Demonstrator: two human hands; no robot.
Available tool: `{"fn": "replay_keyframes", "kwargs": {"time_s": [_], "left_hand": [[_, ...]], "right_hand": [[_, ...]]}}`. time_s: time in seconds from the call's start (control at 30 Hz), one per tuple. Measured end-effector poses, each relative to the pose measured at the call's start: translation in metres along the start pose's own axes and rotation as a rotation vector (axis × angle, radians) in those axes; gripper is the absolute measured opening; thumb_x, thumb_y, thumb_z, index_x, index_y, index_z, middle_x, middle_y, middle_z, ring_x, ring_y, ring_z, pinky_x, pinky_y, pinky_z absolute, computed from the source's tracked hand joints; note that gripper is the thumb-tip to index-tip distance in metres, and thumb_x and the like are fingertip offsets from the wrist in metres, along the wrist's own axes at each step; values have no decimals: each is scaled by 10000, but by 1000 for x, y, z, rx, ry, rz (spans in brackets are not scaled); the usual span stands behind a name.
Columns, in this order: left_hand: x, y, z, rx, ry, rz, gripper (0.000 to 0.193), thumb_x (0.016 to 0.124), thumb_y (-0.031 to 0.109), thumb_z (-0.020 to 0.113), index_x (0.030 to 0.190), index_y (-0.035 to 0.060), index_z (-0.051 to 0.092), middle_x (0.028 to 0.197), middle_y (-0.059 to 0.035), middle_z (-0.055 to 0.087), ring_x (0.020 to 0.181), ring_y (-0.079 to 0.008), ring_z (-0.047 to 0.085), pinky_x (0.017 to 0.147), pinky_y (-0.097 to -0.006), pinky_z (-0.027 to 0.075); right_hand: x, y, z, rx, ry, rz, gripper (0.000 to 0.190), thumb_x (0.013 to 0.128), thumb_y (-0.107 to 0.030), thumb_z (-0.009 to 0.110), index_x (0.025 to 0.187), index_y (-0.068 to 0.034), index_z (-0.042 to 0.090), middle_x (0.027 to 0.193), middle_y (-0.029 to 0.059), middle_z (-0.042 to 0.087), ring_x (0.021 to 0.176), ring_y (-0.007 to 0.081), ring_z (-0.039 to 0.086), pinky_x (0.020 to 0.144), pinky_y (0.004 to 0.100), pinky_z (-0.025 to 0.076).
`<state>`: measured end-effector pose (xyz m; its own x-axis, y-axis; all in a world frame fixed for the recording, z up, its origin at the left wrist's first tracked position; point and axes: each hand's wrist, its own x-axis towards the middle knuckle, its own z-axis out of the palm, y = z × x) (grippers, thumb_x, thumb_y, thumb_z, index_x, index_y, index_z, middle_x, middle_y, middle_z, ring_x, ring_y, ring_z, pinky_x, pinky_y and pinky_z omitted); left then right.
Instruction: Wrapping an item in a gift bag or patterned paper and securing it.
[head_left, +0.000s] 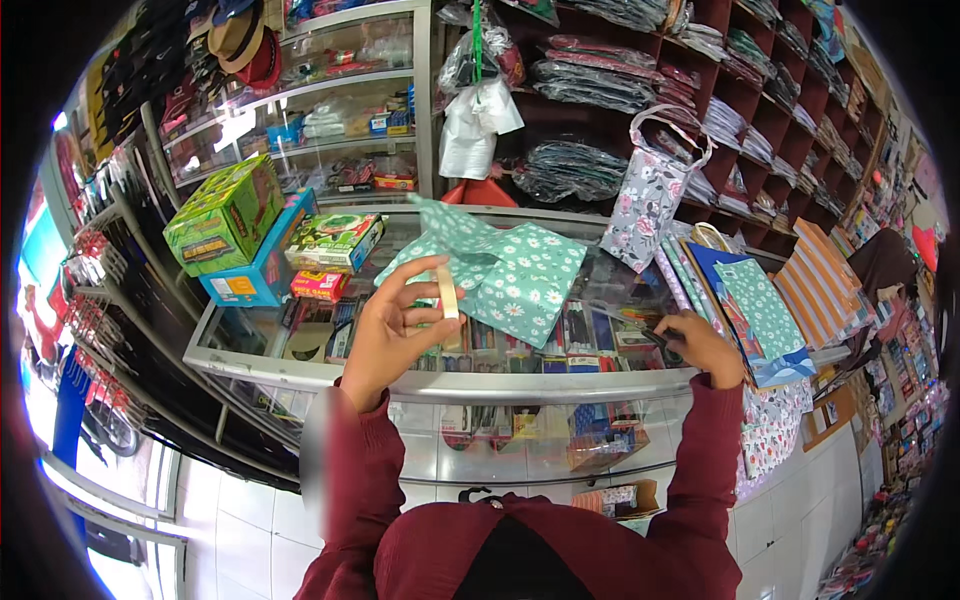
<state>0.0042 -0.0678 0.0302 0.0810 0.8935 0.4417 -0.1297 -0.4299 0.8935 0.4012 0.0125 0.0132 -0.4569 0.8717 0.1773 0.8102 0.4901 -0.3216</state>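
Note:
My left hand (401, 326) holds a roll of tape (447, 292) upright between fingers and thumb, above the glass counter. Behind it lies a green daisy-patterned paper (529, 281), partly folded and raised at its back left. On the right, my right hand (699, 343) has its fingers on the dark handles of a pair of scissors (654, 334), which lie on the glass; whether they are lifted at all I cannot tell. A grey floral paper bag (646, 214) with looped handles stands behind the scissors.
Boxed goods, among them a green box (225, 217) on a blue box (255, 270), stand at the counter's left end. Patterned papers and a striped orange stack (817, 277) cover its right end. White plastic bags (469, 139) hang behind. The counter's metal front edge (525, 386) runs before me.

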Motion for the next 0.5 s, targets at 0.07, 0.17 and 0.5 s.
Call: {"fn": "replay_keyframes", "kwargs": {"time_s": [0.07,0.17,0.5], "left_hand": [[0,0,-2,-17,15,3,590,711,-92,624,1229,33,370,1043,-207,562,871,-234,614,737,-304,519],[0,0,-2,-49,18,26,566,703,-98,625,1207,21,396,1058,-228,557,871,-237,615,756,-309,518],[1,7,-5,-56,-18,-26,665,690,-131,610,1261,37,314,1063,-223,553,865,-245,619,730,-292,527]], "right_hand": [[2,-3,-5,-9,-74,-80,303,597,41,628,875,-71,583,769,127,527,757,279,535,690,345,419],[6,2,-11,75,-247,133,305,603,47,627,879,-64,566,748,110,558,717,244,555,643,327,428],[-40,-16,-45,311,-81,-99,269,739,30,542,979,-40,441,847,17,468,741,117,462,630,256,404]]}}
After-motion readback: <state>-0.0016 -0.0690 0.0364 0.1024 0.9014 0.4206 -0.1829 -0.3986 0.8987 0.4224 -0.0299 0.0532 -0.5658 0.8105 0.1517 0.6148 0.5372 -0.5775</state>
